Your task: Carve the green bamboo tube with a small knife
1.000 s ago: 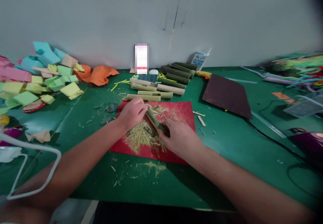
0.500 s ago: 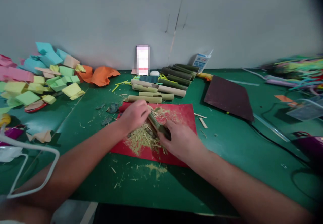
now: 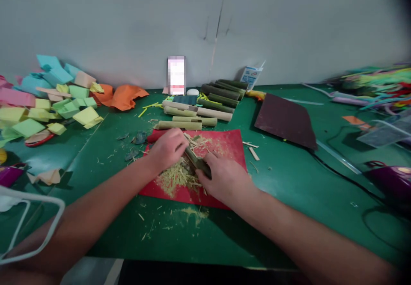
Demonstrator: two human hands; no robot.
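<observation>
Over a red mat (image 3: pixel 231 141) on the green table, both my hands work on one green bamboo piece (image 3: pixel 196 161). My right hand (image 3: pixel 224 178) is closed round its near end. My left hand (image 3: pixel 167 146) is closed at its far end; what it grips there is hidden by the fingers. A heap of pale green shavings (image 3: pixel 175 176) lies on the mat under the hands.
Several cut bamboo pieces (image 3: pixel 199 113) lie behind the mat, darker ones (image 3: pixel 224 90) further back. Coloured folded papers (image 3: pixel 58 101) pile at the left, orange paper (image 3: pixel 123 96) beside them. A dark sheet (image 3: pixel 285 120) lies to the right, with cables and coloured sticks beyond.
My hands have stayed on the bamboo piece, with the left hand shifting slightly along it. The view has drifted a little.
</observation>
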